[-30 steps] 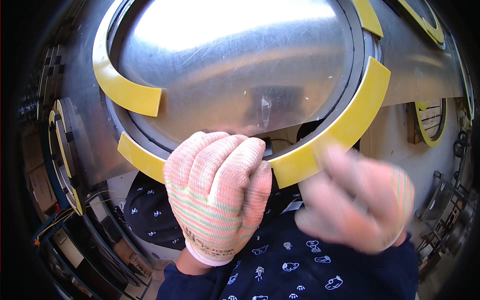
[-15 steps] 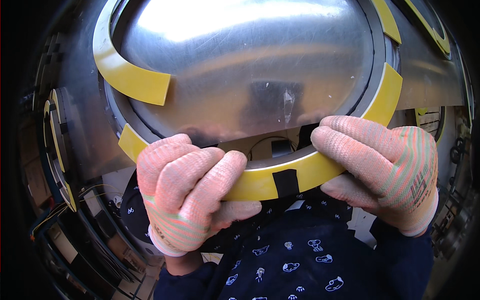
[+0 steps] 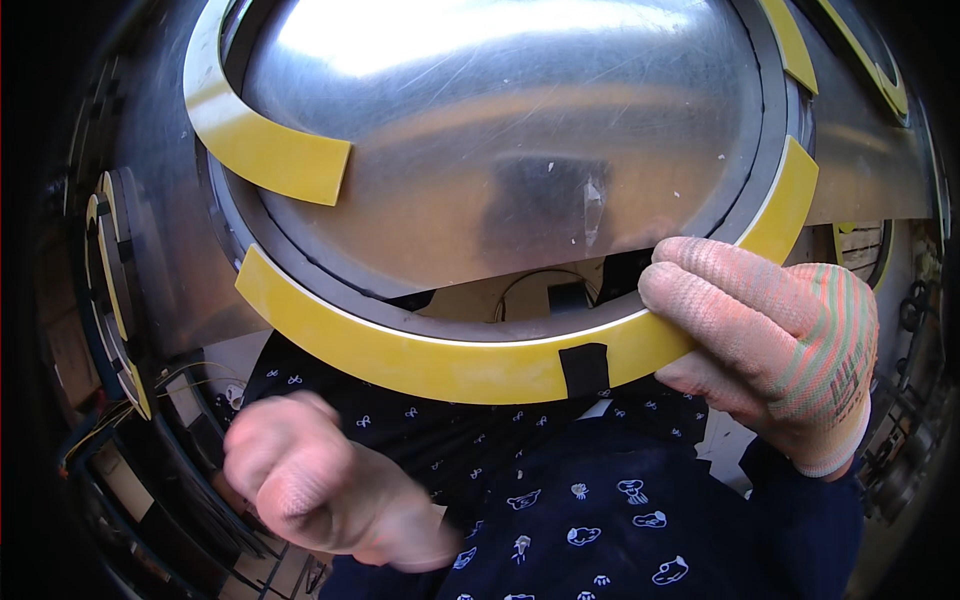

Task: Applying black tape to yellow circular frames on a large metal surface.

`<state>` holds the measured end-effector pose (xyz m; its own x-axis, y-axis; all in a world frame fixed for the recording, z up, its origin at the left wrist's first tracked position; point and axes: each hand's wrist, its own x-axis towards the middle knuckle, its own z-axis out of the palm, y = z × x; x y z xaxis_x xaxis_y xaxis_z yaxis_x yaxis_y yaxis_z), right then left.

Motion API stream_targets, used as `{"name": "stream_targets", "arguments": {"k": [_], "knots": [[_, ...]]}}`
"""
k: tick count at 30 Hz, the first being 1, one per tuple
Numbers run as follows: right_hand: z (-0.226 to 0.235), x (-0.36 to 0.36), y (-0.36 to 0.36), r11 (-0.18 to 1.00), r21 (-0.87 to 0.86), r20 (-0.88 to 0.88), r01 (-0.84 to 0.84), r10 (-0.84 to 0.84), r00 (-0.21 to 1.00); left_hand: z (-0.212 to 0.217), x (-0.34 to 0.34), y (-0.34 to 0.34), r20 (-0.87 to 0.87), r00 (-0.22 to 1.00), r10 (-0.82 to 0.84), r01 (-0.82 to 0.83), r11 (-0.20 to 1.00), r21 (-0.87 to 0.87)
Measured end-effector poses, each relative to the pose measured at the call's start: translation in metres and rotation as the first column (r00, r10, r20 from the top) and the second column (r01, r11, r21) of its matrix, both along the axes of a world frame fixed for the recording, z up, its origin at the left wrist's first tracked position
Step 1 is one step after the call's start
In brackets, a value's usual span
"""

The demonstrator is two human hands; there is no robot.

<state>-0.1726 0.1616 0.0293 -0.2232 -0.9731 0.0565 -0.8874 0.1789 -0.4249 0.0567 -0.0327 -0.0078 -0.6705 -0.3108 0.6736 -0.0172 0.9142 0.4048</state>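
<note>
A large grey ring overhangs the near edge of a metal table. Along its near side lies a yellow curved strip, with a band of black tape across it. My right hand, in a pink and green striped knit glove, pinches the strip and ring at the right, fingers on top and thumb underneath. Off to the lower left, my gloved left hand is apart from the ring; motion blurs its curled fingers. Another yellow curved piece rests loosely over the ring's left side, its end jutting inward.
The shiny metal tabletop extends inside and beyond the ring. More yellow-edged rings stand at the left. Another yellow-edged piece lies at the far right. Dark racks occupy the lower left.
My left hand has let go of the strip and moved down and left, uncovering the strip's left part. The ring has shifted slightly right; my right hand keeps its grip.
</note>
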Motion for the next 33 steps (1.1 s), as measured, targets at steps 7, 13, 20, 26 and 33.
{"name": "stream_targets", "arguments": {"k": [7, 13, 20, 26, 33], "knots": [[0.006, 0.006, -0.004, 0.994, 0.096, -0.028, 0.044, -0.042, 0.999, -0.018, -0.019, 0.040, -0.159, 0.986, 0.041, 0.163, -0.376, 0.912], [0.008, 0.009, -0.002, 0.995, 0.061, -0.032, 0.078, -0.076, 0.997, -0.016, -0.027, 0.037, 0.098, 0.995, -0.018, -0.099, -0.232, 0.968], [0.004, 0.009, 0.001, 0.995, 0.011, 0.035, 0.097, -0.097, 0.995, -0.018, -0.038, 0.044, 0.086, 0.994, 0.068, -0.071, -0.203, 0.977], [0.008, 0.011, 0.001, 0.995, -0.026, 0.079, 0.100, -0.097, 0.992, -0.017, -0.037, 0.044, 0.027, 0.999, 0.043, -0.018, -0.184, 0.983], [0.009, 0.033, -0.029, 0.978, -0.082, 0.078, 0.194, -0.187, 0.979, -0.016, -0.039, 0.045, 0.062, 0.996, 0.066, -0.051, -0.165, 0.985]]}}
